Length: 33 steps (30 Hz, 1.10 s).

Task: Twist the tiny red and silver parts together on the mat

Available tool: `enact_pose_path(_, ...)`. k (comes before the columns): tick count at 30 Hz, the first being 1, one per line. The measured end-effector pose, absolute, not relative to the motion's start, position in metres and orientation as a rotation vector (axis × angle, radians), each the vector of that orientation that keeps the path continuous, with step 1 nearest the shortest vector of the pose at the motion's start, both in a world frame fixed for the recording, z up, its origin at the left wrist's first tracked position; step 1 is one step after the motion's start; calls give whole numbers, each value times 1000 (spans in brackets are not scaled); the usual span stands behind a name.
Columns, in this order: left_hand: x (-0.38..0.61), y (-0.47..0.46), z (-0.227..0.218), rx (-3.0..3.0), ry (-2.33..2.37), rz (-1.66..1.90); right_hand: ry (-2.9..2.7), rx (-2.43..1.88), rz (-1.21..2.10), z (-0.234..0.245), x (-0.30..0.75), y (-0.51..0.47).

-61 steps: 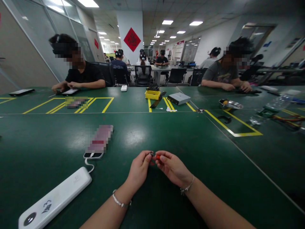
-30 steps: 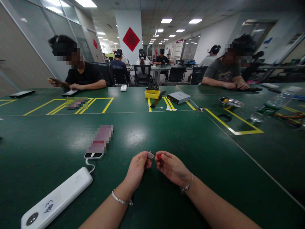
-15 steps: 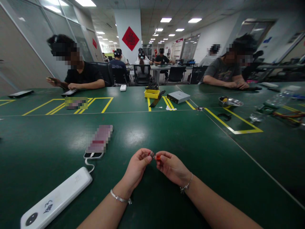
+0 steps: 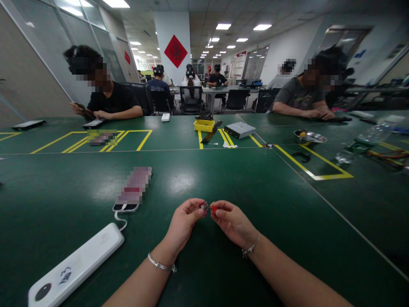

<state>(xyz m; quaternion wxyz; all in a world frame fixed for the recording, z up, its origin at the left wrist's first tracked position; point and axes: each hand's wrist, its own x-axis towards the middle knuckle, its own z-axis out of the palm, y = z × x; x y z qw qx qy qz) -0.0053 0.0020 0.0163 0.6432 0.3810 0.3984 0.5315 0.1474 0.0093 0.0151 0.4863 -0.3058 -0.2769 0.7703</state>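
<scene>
Grey piece [image 4: 205, 206] and orange-red piece [image 4: 214, 209] held up side by side

The 2 small pieces sit at the fingertips of the 2 hands, over the near part of a green table [image 4: 271, 187]. The left hand [image 4: 183, 221] pinches the grey piece between thumb and fingers. It looks metallic, with silvery and dark flecks and an uneven outline; a trace of red shows beside it, though I cannot tell whether that belongs to it. The right hand [image 4: 234, 224] grips the orange-red piece in a similar pinch. Its colour is bright and vivid, but fingers cover much of it, so its full shape is hidden. The 2 pieces are just beside each other, apparently with a narrow gap between them. Both are too small to make out fine detail.

Each wrist wears 1 silvery bracelet. Left of the hands, a phone [image 4: 127, 208] joins by a white cable [image 4: 120, 219] to a long white device [image 4: 79, 262].
</scene>
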Motion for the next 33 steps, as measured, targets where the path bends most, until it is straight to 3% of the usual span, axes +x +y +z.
enact_pose_path(11, -4, -3, 18, 1620, 1279, 1226, -643, -868, 1726, 15, 140, 8)
enact_pose_path(18, 0, -7, 14, 1710, 1335, 1319, -551, -880, 1682, 17, 129, -4)
enact_pose_path(33, 0, -5, 8, 1759, 1376, 1341, -246, -731, 1922, 13, 121, -11)
